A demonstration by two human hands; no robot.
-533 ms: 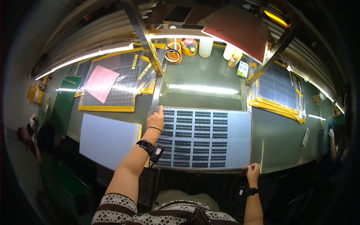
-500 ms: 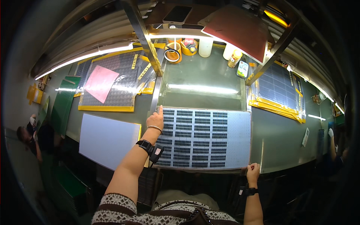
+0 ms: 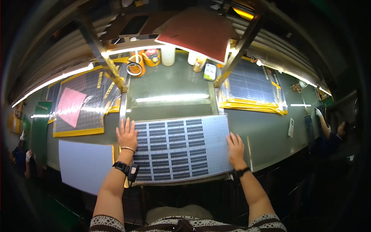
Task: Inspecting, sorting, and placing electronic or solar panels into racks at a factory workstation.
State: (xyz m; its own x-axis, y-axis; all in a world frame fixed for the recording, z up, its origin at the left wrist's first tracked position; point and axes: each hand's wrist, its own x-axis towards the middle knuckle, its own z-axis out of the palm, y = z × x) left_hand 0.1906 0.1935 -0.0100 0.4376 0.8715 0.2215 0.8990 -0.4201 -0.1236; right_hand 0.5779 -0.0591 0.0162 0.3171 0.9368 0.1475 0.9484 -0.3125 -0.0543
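Note:
A pale rectangular panel (image 3: 217, 133) with columns of dark slotted blocks lies in front of me on the worktable, slightly tilted in view. At its left edge rests my left hand (image 3: 126, 138), fingers spread and pointing away from me. My right hand (image 3: 236, 151) lies along the opposite edge with its fingers stretched out, touching or just over the rim; which of the two I cannot tell. Neither hand grips anything. Left of my left forearm is a plain pale board (image 3: 85, 164) with a yellow strip down its right side.
Yellow-edged patterned sheets lie at left (image 3: 79, 123) and right (image 3: 251, 87), a pink sheet (image 3: 71, 106) on the left ones. Orange tape rolls (image 3: 151, 60), bottles (image 3: 168, 56) and a small can (image 3: 210, 72) line the back. Metal posts (image 3: 247, 46) carry a shelf. Other people work at both sides.
My left hand has spread from a pointing pose at the far left corner. My right hand has moved from the near right corner up the right edge and opened. The view has shifted.

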